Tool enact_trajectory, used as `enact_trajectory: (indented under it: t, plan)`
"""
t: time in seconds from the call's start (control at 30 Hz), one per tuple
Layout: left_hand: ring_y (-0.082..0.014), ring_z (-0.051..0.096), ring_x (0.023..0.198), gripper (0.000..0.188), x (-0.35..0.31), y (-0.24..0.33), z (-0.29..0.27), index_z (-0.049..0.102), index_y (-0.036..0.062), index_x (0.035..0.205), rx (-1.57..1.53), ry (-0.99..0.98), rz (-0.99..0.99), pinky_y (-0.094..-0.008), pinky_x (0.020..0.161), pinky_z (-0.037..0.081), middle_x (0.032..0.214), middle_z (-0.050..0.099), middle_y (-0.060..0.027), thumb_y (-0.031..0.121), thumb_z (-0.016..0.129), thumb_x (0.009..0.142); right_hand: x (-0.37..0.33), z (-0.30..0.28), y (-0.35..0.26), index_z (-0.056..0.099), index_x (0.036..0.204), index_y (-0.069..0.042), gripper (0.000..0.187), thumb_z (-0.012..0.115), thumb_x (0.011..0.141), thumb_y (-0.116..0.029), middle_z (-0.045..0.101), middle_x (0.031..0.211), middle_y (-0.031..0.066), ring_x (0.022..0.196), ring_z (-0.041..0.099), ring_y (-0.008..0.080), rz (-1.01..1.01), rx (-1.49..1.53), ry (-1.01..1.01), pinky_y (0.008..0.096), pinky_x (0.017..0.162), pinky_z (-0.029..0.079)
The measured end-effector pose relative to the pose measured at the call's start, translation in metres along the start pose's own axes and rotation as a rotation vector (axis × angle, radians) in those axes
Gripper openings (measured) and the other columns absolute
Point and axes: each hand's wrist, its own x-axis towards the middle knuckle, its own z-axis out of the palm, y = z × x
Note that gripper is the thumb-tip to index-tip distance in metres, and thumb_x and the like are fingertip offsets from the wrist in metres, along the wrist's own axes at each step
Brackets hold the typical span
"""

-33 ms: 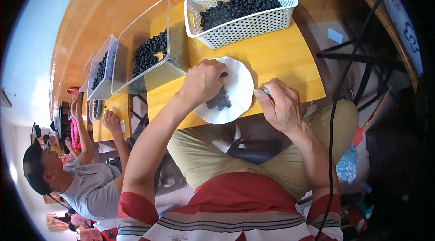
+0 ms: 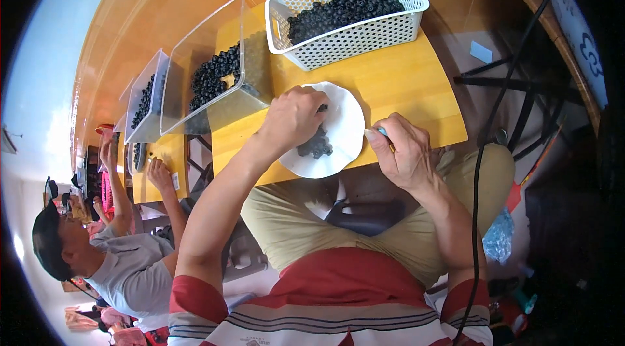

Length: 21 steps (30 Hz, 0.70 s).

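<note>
- Hazard: white plate [image 2: 348,134] sits at the near edge of the tabletop [image 2: 397,92]; a forearm knock could tip it and spill the dark berries [image 2: 318,146] lying in it.
- Left hand [image 2: 296,111]: back upward, over the plate's left side; fingers pinched, apparently on one berry [image 2: 322,108].
- Right hand [image 2: 407,151]: beside the plate, fingers clamped around a blue object [image 2: 383,130], mostly hidden.
</note>
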Motion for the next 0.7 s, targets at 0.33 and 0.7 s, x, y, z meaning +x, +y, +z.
enact_trajectory:
  t: [0.33, 0.7]
  plan:
    - [-0.0359, 0.067, 0.093, 0.020, 0.005, -0.010, 0.012, 0.073, 0.0067, 0.100, 0.028, -0.033, 0.056, -0.0464, 0.080, 0.055, 0.094, 0.071, -0.0153, 0.010, 0.068, 0.082, 0.000, 0.002, 0.001, 0.062, 0.089, 0.001, 0.021, 0.068, 0.098, -0.018, 0.062, 0.073, 0.0141, 0.060, 0.063, 0.0305, 0.034, 0.006, -0.047, 0.0395, 0.055, 0.048]
    - [-0.0339, 0.067, 0.097, 0.025, -0.005, 0.002, 0.003, 0.074, 0.0041, 0.105, -0.106, 0.036, 0.154, -0.0433, 0.087, 0.055, 0.097, 0.071, -0.0148, 0.006, 0.065, 0.081, 0.002, 0.005, -0.002, 0.063, 0.089, 0.002, 0.022, 0.067, 0.098, -0.018, 0.062, 0.073, 0.0149, 0.061, 0.063, 0.0304, 0.070, 0.053, -0.058, 0.0388, 0.056, 0.048]
